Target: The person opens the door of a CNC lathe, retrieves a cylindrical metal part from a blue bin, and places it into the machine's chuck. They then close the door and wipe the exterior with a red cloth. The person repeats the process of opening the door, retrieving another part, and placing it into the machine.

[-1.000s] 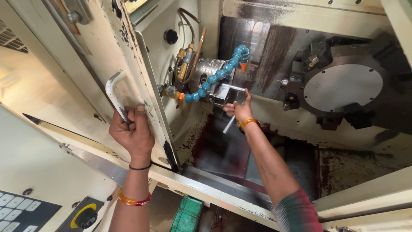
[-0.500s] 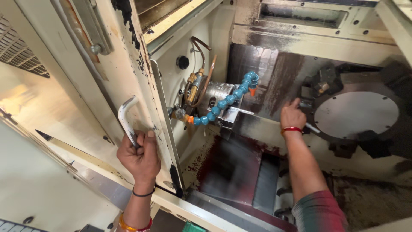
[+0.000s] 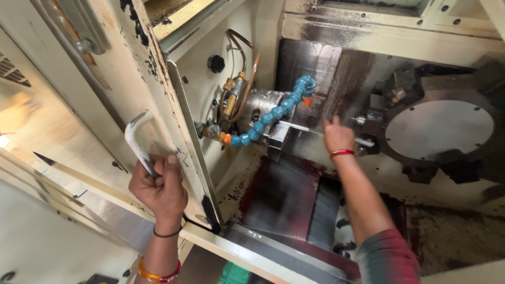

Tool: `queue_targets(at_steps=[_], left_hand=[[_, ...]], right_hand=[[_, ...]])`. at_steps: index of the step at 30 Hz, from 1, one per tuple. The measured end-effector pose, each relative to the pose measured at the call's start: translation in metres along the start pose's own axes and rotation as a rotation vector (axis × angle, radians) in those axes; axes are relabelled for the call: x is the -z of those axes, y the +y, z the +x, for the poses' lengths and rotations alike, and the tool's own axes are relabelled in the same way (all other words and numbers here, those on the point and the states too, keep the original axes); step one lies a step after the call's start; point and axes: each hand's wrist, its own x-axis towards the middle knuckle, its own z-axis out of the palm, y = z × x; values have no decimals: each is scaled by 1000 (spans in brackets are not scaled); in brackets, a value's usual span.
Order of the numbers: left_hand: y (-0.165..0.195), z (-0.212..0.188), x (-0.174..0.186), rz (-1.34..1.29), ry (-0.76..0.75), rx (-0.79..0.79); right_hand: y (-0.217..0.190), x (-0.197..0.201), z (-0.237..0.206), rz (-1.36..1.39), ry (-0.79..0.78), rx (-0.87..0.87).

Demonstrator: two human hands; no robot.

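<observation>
Fingers of the left hand (image 3: 159,188) are wrapped around the door handle (image 3: 138,142); far right, the right hand (image 3: 338,137) is closed on a metal rod (image 3: 364,142) beside the round turret (image 3: 439,130).

No packages, labels, signs or screens visible in this view

Left hand (image 3: 159,185) fisted in a tight grip; right hand (image 3: 338,135) reaches forward, arm outstretched
</observation>
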Motion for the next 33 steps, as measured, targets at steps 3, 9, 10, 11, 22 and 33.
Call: queue_targets(at_steps=[3,9,10,11,22,33], left_hand=[[1,-1,0,10,1,2],[-5,4,0,120,44,44],[-6,5,1,119,59,66],[-7,6,0,165,60,37],[33,-28,-30,237,40,-28],[115,-114,-94,182,-79,112]], right_hand=[[-31,10,-23,133,-132,-66],[-82,79,-101,376,-115,127],[-91,98,-114,394,-92,192],[-102,117,-129,422,-100,204],[-269,233,-311,901,66,512],[-387,360,-395,1177,86,747]])
